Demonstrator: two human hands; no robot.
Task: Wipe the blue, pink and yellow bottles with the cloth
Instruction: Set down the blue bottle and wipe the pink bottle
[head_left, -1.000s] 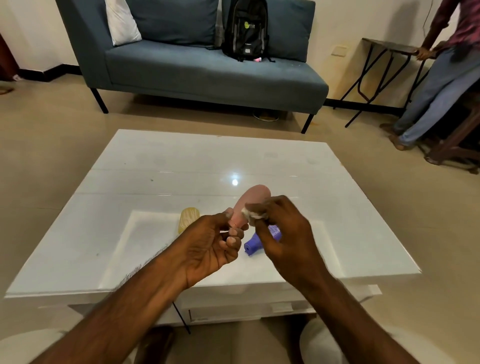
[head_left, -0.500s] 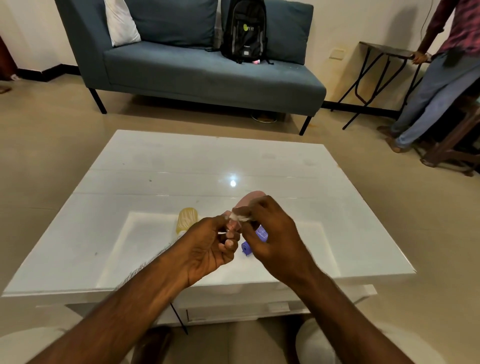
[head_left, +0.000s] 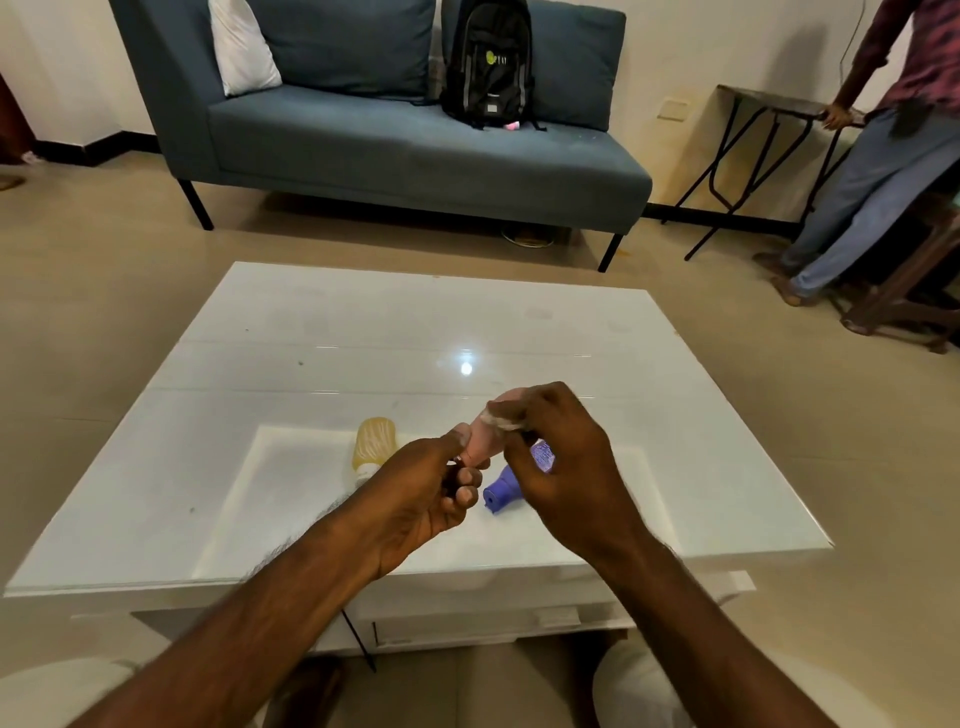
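Pink bottle (head_left: 485, 435) held above white table (head_left: 322, 364), left hand (head_left: 415, 499) gripping its lower end, right hand (head_left: 561, 467) pinching cloth (head_left: 503, 419) against it; far tabletop bare.

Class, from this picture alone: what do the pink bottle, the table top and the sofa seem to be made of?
Pink bottle: probably matte plastic; it shows a dull, even colour with no glare.
Table top: glossy white, perhaps glass or lacquer; it mirrors a ceiling light.
Sofa: blue-grey woven fabric with a soft, dull nap, on thin dark legs, likely metal.
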